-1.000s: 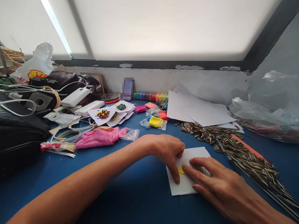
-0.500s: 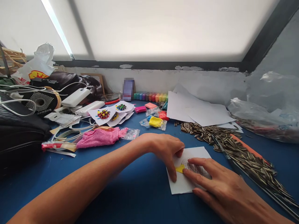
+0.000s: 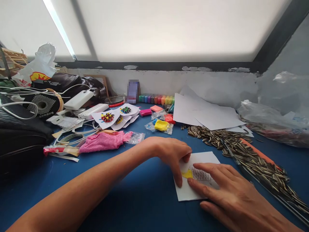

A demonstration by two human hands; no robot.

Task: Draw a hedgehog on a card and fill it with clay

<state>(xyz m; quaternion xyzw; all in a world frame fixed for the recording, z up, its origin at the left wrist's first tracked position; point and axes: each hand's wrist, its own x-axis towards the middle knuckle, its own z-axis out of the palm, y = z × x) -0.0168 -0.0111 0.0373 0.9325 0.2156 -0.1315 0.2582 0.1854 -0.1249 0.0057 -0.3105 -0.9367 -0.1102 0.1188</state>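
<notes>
On the blue tabletop lies a small white paper (image 3: 196,193) bearing a line drawing with a scribbled body (image 3: 201,174). Yellow modelling clay (image 3: 187,174) is spread over the drawing's left end. My left hand (image 3: 174,154) holds the paper at its left side, the thumb pressed down near the edge and the fingers curled at the far edge. Fingers apart, my right hand (image 3: 227,190) reaches over the paper from the right. Its index finger and thumb are around the clay's right side, one fingertip touching or nearly touching it. Part of the drawing is hidden beneath this hand.
Sunflower seeds (image 3: 260,161) are heaped at the right, below white sheets (image 3: 205,111). Bagged yellow clay (image 3: 161,125) lies beyond my hands. Decorated paper cutouts (image 3: 113,117), a pink cloth (image 3: 102,141), cables and a power bank (image 3: 78,100) crowd the left.
My right fingers have shifted slightly, uncovering more of the drawing and the yellow clay. My left hand stays at the paper's left side.
</notes>
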